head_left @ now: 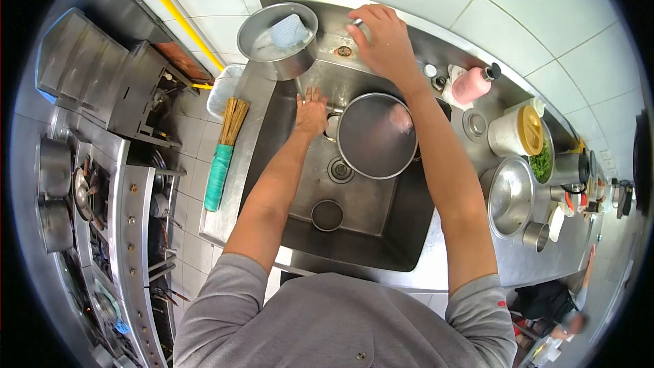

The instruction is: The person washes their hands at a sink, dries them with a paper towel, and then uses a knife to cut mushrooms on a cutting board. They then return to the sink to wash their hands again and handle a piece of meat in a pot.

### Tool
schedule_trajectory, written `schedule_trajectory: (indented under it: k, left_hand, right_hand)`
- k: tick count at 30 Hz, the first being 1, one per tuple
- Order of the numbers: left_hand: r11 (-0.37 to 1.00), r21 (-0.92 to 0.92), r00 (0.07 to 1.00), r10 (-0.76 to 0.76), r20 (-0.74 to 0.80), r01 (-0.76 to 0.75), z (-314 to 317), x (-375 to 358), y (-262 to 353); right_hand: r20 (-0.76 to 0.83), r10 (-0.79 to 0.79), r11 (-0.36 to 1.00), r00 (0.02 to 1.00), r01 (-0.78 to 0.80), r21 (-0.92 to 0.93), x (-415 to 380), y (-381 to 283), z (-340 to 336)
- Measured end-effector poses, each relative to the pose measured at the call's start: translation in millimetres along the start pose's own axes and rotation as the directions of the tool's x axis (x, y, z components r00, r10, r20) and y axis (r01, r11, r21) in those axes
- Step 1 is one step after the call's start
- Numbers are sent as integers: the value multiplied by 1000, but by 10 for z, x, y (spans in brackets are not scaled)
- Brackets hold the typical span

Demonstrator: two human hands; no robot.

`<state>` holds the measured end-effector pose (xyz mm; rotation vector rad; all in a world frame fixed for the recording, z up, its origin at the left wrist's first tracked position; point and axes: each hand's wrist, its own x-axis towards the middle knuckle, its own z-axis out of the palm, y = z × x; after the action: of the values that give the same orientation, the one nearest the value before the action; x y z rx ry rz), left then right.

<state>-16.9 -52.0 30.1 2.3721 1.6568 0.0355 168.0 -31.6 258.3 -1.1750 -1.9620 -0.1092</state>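
Look just right of the left hand (313, 116) for the large pot (375, 140), standing mouth-up in the sink (371, 211), round when seen from above, hence without any long axis to line up with. Count the left hand as nearer to the pot, with fingers spread open and nothing visibly held. Place the right hand (387, 44) farther off, behind the sink's back edge, with fingers curled about a small metal piece (357, 22); cannot tell whether gripping or merely touching.
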Motion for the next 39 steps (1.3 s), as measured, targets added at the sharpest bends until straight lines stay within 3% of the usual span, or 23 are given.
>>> schedule_trajectory:
  k: [3, 6, 7, 8, 11, 14, 16, 17, 20, 22, 23, 24, 25, 26, 27, 29, 30, 31, 32, 33, 36, 38, 39]
  left_hand:
    - [1000, 24, 992, 0, 126, -3, 30, -206, -139]
    - [990, 142, 989, -25, 145, 4, 219, -576, -314]
    - [916, 395, 995, 34, 97, -70, 62, -825, -277]
    - [912, 406, 996, 32, 84, -63, 70, -986, -281]
    - [899, 435, 999, 22, 45, -39, 106, -1382, -354]
    - [903, 430, 999, -27, 34, 9, 204, -1668, -452]
    - [913, 405, 993, -88, 80, 48, 111, -1847, -411]
    - [913, 406, 999, -52, -2, 48, 77, -1967, -386]
    - [940, 96, 866, -339, 369, 327, 105, -2106, -269]
    - [914, 132, 779, -396, 486, 383, 74, -2238, -136]
    - [895, 146, 725, -430, 538, 422, 61, -2335, -64]
    - [893, 168, 775, -446, 448, 417, 63, -2477, 62]
    - [887, 199, 814, -461, 354, 416, 101, -2650, 239]
    - [874, 145, 864, -483, 146, 464, 347, -2788, 371]
    - [861, 97, 866, -494, -73, 499, 577, -2860, 459]
    - [808, -87, 800, -552, 236, 583, 318, -2921, 760]
    - [757, -199, 782, -604, 153, 623, 407, -2949, 893]
    - [732, -222, 762, -639, 100, 644, 303, -3025, 1089]
    - [779, -226, 790, -610, -60, 585, 457, -3070, 1188]
    - [799, -273, 824, -566, -38, 536, 352, -3190, 1332]
    - [820, -405, 832, -513, -212, 403, 421, -3443, 1593]
    - [754, -595, 784, -536, -313, 278, 348, -3739, 1719]
    - [693, -660, 753, -591, -289, 290, 290, -3883, 1751]
  right_hand:
    - [52, 25, 997, 998, -29, 65, -187, 110, -267]
    - [76, 8, 996, 997, -1, -91, -397, 134, -638]
    - [64, -47, 986, 997, 57, -159, -494, 163, -719]
    - [52, -105, 967, 993, 114, -226, -578, 184, -773]
    - [-16, -70, 987, 997, 67, -149, -774, -15, -868]
    - [-64, 132, 989, 989, -126, 80, -1123, -181, -786]
    - [-46, 190, 977, 981, -184, 108, -1346, -292, -704]
    - [-33, 218, 969, 975, -212, 125, -1478, -349, -652]
    - [90, 203, 940, 975, -220, 260, -1924, -432, -463]
    - [222, 109, 973, 969, -150, 177, -2333, -375, -318]
    - [308, 167, 943, 937, -243, 228, -2468, -454, -308]
    - [402, 208, 905, 892, -331, 268, -2597, -539, -305]
    - [389, 163, 916, 907, -286, 281, -2777, -590, -285]
    - [374, 115, 925, 920, -236, 297, -2925, -627, -285]
    - [450, 192, 871, 872, -363, 332, -3013, -728, -339]
    - [648, 247, 713, 720, -588, 382, -3296, -667, -393]
    - [751, 217, 613, 623, -686, 392, -3458, -496, -332]
    - [725, 188, 653, 663, -635, 412, -3556, -495, -391]
    - [693, 161, 688, 703, -583, 432, -3618, -512, -451]
    - [656, 134, 719, 743, -529, 452, -3688, -514, -509]
    - [791, 68, 562, 608, -679, 473, -3868, -387, -602]
    - [827, 182, 768, 531, -603, 218, -3843, -428, -727]
    - [745, 130, 736, 655, -567, 370, -3897, -474, -725]
